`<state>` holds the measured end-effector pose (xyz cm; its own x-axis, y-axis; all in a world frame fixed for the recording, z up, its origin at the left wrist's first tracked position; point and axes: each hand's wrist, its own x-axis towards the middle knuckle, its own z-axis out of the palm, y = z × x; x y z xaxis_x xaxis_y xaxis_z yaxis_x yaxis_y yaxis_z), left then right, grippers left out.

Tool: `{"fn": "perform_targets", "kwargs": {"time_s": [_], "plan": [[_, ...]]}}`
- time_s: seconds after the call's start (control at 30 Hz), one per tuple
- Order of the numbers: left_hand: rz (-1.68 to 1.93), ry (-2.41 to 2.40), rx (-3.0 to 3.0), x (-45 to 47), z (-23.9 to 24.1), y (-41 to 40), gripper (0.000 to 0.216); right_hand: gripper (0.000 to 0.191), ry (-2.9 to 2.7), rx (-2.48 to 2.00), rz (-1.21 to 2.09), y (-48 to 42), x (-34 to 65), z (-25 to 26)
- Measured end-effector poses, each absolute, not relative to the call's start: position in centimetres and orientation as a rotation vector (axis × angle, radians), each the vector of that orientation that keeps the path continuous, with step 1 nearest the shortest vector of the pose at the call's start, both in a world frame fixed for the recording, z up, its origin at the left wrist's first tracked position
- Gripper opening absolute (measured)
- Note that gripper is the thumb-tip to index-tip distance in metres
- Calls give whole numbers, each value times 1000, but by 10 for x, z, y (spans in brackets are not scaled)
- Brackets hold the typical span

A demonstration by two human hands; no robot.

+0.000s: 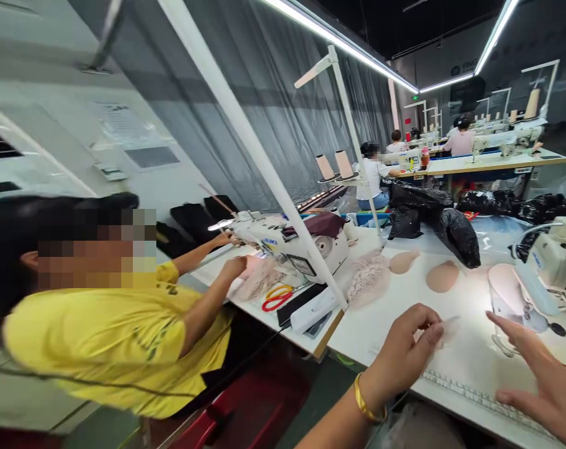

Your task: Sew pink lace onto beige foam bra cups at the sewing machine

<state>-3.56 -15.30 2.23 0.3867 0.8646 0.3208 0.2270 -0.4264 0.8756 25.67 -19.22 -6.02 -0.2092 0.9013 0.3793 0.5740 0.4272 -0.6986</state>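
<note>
My left hand [407,346], with a gold bracelet [366,399] at the wrist, is closed in a pinch over the white table. A small sheer piece of fabric [449,330] sticks out from between its thumb and fingers. My right hand [535,371] is open, fingers stretched and thumb apart, beside the sewing machine [551,262] at the right. Under the machine's lit needle area lies a beige cup-shaped piece [505,284]. Two more beige pieces, one rounded [442,276] and one smaller [403,262], lie behind my left hand next to beige lace [369,277].
At the left a co-worker in a yellow shirt [105,337] works lace at another sewing machine [292,243]. Red-handled scissors [277,299] lie there. A white pole [264,162] slants between the tables. Black plastic bags [455,234] stand behind my table. A ruler strip [474,396] runs along the front edge.
</note>
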Motion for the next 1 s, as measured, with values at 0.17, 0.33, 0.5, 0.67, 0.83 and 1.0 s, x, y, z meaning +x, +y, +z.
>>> {"fn": "perform_targets", "kwargs": {"time_s": [0.17, 0.33, 0.5, 0.67, 0.83, 1.0], "plan": [[1023, 913, 1305, -3, 5, -145, 56, 46, -1439, -1269, 1105, -194, 210, -40], [1109, 967, 1025, 18, -26, -144, 65, 42, -1399, -1357, 845, -190, 214, -41], [1152, 973, 912, 26, -34, -152, 66, 16, -1579, -1216, 165, -205, 210, -36], [1147, 945, 844, 28, -39, -156, 65, 26, -1256, -1343, 651, -218, 198, -29], [1038, 1042, 1001, 19, -40, -146, 65, 52, -1196, -1403, 1054, -184, 220, -44], [687, 1084, 1421, 5, -28, -126, 53, 49, -1395, -1373, 911, -166, 234, -64]]}}
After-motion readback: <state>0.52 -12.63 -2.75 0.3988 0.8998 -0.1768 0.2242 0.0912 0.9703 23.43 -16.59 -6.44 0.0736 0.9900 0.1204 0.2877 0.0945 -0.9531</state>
